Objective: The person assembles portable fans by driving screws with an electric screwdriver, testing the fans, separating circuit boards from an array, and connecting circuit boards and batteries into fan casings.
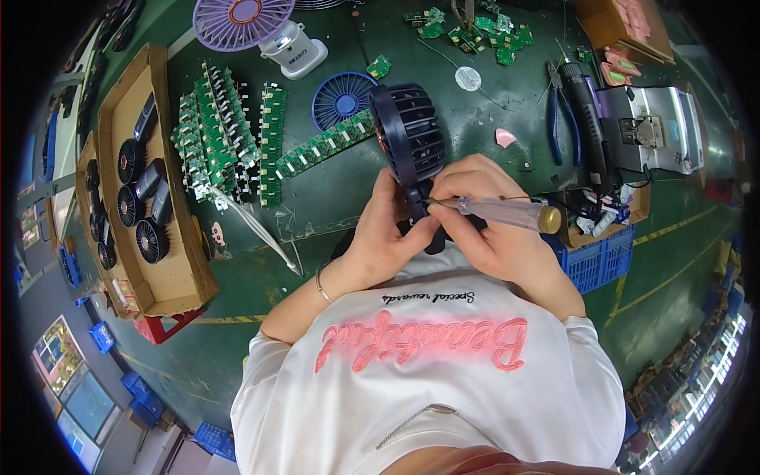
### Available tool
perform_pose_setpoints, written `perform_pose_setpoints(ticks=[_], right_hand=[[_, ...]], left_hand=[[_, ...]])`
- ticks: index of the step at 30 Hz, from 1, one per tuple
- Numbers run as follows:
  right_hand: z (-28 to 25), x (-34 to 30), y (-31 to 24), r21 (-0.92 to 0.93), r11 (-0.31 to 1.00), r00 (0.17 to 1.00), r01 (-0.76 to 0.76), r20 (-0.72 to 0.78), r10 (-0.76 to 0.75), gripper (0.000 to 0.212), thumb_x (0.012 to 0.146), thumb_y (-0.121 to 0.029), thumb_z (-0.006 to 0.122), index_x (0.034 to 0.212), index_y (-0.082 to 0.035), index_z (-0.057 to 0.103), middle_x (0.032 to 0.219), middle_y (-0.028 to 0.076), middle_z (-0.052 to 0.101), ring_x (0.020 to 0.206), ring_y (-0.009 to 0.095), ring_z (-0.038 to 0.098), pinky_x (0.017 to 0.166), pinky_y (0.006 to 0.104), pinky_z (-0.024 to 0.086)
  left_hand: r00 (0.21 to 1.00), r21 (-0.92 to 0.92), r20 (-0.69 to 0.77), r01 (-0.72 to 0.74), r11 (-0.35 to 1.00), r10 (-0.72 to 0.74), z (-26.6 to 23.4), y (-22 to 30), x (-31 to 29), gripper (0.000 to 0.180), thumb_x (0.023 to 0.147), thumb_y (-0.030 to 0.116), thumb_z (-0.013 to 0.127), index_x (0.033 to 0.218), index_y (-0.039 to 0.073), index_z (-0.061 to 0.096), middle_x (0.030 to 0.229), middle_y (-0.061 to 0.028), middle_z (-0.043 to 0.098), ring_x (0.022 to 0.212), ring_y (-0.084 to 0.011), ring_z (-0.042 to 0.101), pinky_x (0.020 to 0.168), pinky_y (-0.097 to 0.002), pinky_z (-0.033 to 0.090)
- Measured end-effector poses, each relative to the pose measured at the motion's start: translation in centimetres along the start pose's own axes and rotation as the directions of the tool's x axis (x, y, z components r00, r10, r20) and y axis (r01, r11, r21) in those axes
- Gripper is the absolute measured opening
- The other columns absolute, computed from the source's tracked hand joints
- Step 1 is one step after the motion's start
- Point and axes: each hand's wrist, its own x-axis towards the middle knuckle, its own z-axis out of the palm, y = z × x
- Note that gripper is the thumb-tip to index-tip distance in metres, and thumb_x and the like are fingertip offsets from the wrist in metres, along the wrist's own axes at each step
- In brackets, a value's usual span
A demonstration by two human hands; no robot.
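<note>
In front of my chest is a dark navy handheld fan, its round caged head upward and its short neck between my hands. My left hand is closed around the lower part, thumb pressed near the neck. My right hand grips a clear-handled screwdriver with a brass-coloured end cap, held nearly level. Its thin end points to the fan's neck; my fingers hide where the tip meets it. A blue fan grille lies just behind the fan head. A strip of green circuit boards reaches toward the fan.
More circuit board strips lie left of centre beside a white cable. A cardboard box at left holds several dark fans. A purple-and-white fan stands behind. Pliers, a black cylindrical tool and a metal-cased device sit right.
</note>
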Motion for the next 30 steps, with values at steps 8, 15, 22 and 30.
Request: perform_pose_setpoints(ticks=[8,15,22,30], right_hand=[[-0.4,-1.0,0.2,0.248,0.968,0.989,0.033,-0.149,0.005,0.016,0.082,0.008,0.057,0.097,0.003,0.053,0.093,0.017,0.057,0.085,0.021,0.056,0.076,0.0316,0.048],[0.3,-1.0,0.2,0.239,0.971,0.996,-0.026,-0.081,0.046,0.015,0.083,0.008,0.059,0.096,0.002,0.054,0.093,0.016,0.059,0.084,0.019,0.057,0.075,0.0292,0.047],[0.3,-1.4,1.2,0.247,0.953,0.969,0.176,-0.214,-0.123,0.019,0.076,0.006,0.064,0.093,0.001,0.055,0.085,0.014,0.061,0.075,0.024,0.059,0.064,0.0336,0.047],[-0.1,-0.9,1.6,0.616,0.734,0.786,-0.287,-0.287,0.548,0.015,0.09,-0.005,0.054,0.104,0.0,0.051,0.09,0.01,0.057,0.07,0.015,0.056,0.066,0.0274,0.05]], left_hand=[[1.0,-0.145,-0.009,-0.017,0.989,0.016,0.4,0.3,0.1,0.062,0.082,0.001,0.066,0.132,0.003,0.028,0.117,-0.0105,0.052,0.107,-0.0171,0.057,0.092,-0.0327,0.048],[0.998,-0.062,0.039,-0.039,0.997,0.041,0.3,0.6,0.0,0.066,0.083,0.001,0.066,0.135,0.004,0.027,0.12,-0.0105,0.052,0.108,-0.0168,0.057,0.093,-0.0322,0.047],[0.995,-0.157,0.069,-0.056,0.986,0.068,0.1,0.6,0.0,0.068,0.082,0.002,0.068,0.138,0.004,0.029,0.12,-0.0094,0.052,0.108,-0.0168,0.057,0.092,-0.0329,0.047],[0.988,-0.509,0.154,0.094,0.855,-0.018,-0.9,0.7,0.6,0.074,0.078,0.032,0.079,0.135,0.01,0.038,0.111,-0.0096,0.053,0.095,-0.0183,0.056,0.084,-0.0315,0.045]])
